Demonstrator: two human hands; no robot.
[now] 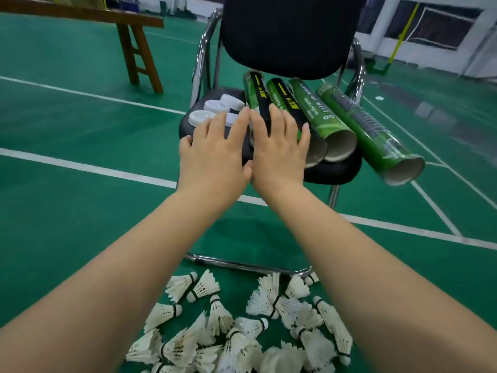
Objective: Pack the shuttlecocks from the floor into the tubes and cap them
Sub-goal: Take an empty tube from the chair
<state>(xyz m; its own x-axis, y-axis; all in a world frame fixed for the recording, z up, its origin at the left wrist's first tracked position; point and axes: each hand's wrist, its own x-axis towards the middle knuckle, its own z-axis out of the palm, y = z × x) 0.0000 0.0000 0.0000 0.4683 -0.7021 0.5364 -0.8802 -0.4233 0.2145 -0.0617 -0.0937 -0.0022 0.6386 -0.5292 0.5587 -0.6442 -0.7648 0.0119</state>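
Green court floor [67, 63] w/ white lines [88, 168] — indoors

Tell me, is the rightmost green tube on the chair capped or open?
Open at its near end: the rightmost tube shows a bare cardboard mouth, and white caps lie loose on the chair seat.

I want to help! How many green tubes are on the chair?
4. All lie side by side on the chair seat: the leftmost tube and second tube partly behind the right hand, then the third tube, and the rightmost tube overhanging its edge. None seems hidden.
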